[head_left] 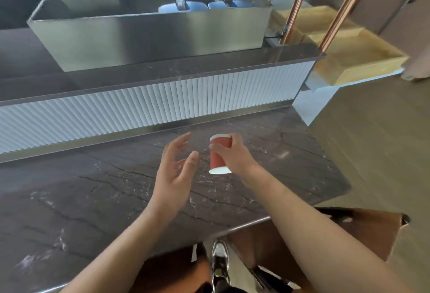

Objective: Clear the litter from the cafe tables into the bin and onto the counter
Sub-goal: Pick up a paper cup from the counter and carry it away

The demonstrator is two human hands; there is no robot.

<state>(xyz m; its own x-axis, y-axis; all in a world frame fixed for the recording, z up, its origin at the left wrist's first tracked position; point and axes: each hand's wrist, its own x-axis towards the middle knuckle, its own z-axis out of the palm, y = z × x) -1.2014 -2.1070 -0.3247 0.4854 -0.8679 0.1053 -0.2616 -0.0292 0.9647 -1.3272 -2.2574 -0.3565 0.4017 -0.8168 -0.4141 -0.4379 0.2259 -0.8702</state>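
Gripping a red paper cup [217,153] from its right side, the right hand [235,155] has its fingers curled round the upper part of the cup wall, with the thumb across the front just under the white band at the top. The cup leans slightly, its white lower end turned toward the camera, and it sits over the far right part of the dark veined stone counter [93,195]; whether that lower end touches the stone cannot be told. The left hand [173,171] is just beside the cup on its left, apart from it, palm turned toward it, fingers straight, loosely spread and holding nothing. Behind the counter rises a white fluted panel [139,106] topped by a darker ledge, on which stands a long steel trough [149,36] with blue containers [197,5] showing over its rim. Copper poles [295,6] slant up at the right, beside pale wooden trays [356,60]. Below the counter's near edge are a brown cardboard box [363,230] and a shoe [220,260].
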